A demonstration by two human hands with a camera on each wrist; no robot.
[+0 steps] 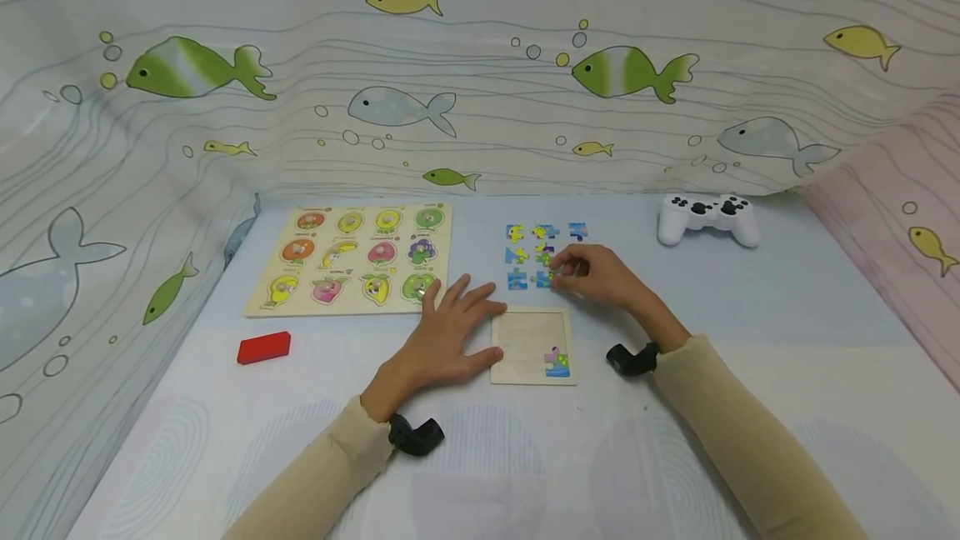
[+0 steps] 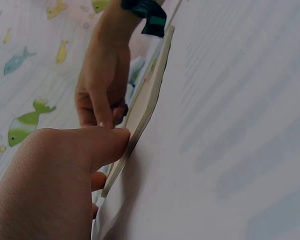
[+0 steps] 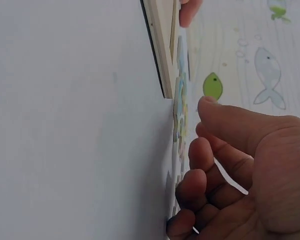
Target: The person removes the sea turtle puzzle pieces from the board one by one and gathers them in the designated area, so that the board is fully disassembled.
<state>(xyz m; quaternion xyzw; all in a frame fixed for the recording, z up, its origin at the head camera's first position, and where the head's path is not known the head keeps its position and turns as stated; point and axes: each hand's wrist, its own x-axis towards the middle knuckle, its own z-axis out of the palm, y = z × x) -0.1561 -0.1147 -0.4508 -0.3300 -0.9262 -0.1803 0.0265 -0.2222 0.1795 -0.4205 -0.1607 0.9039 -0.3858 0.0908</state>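
Observation:
A small wooden puzzle tray (image 1: 519,348) lies on the table with joined jigsaw pieces (image 1: 557,363) in its lower right corner. My left hand (image 1: 442,340) is spread at the tray's left side; its thumb (image 2: 107,145) rests on the tray's edge. Beyond the tray, loose jigsaw pieces (image 1: 517,257) lie in rough rows. My right hand (image 1: 596,275) is over the right side of these pieces, partly hiding some. In the right wrist view, its thumb (image 3: 240,125) and loosely bent fingers stand apart, with no piece visible between them.
A wooden fruit puzzle board (image 1: 348,261) lies at the back left, close to my left fingertips. In front of it is a red block (image 1: 264,347). A white game controller (image 1: 708,221) sits at the back right. Fish-printed cloth (image 1: 480,48) rises behind the table.

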